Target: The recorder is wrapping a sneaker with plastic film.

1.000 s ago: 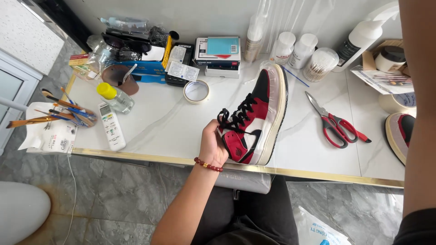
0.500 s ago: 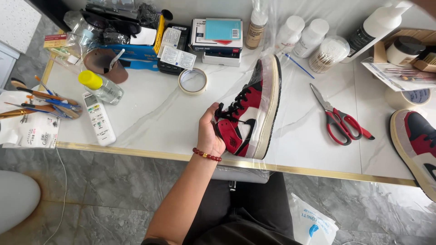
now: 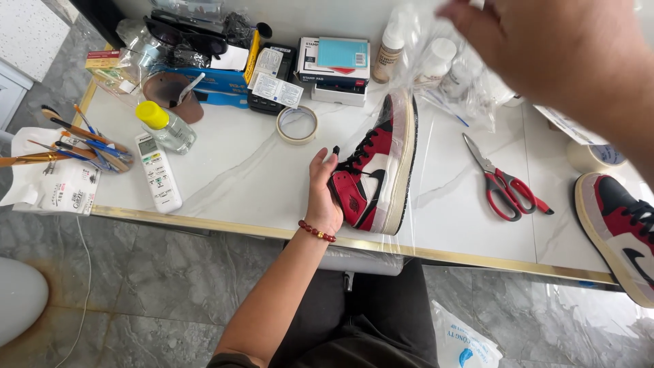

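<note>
Sneakers [image 3: 375, 174] number two; scissors [image 3: 501, 180] one; tape rolls [image 3: 298, 125] two.

Table top [image 3: 259, 184] looks like glossy white marble with a shiny gold metal edge – the red, black and white sneaker [image 3: 376, 178] reads as smooth leather, clear plastic film [image 3: 436, 75] is crinkly and shiny, scissors [image 3: 501, 180] – bare metal blades, red plastic handles

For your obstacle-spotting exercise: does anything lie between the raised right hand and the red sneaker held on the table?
Yes. A clear plastic film hangs from the right hand beside the red sneaker, which the left hand holds.
</note>
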